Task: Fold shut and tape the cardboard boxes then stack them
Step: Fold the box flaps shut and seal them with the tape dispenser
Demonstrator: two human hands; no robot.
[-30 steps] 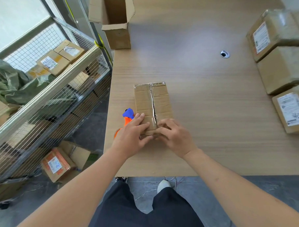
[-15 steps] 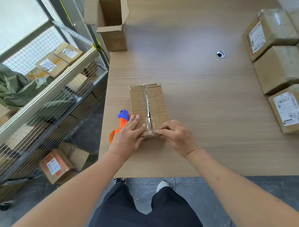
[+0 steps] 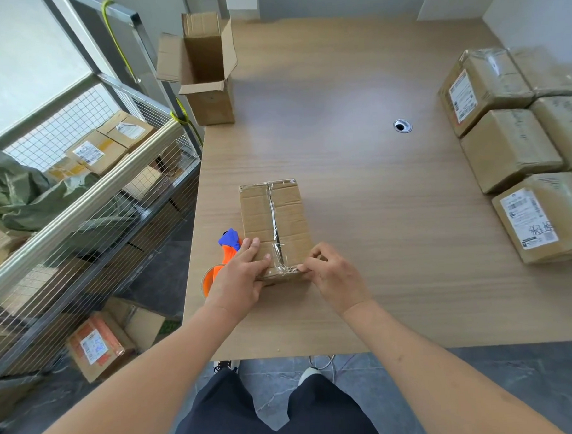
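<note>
Your left hand (image 3: 239,278) lies across the near left corner of the closed box (image 3: 275,227), fingers straight on top and thumb on the near face, steadying it on the tabletop (image 3: 376,213) while your right hand (image 3: 333,273) works, fingers curled and pressing the loose end of the tape (image 3: 273,224) over the near edge. Left of the box, the tape dispenser (image 3: 225,255) waits within reach. At the far left an open box (image 3: 203,69) stands untaped, while sealed boxes (image 3: 511,148) sit along the right edge, likely the stacking spot.

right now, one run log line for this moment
step: smoothing tape | box: shut, taped | left hand: flat on box | right hand: pinching tape end
</note>
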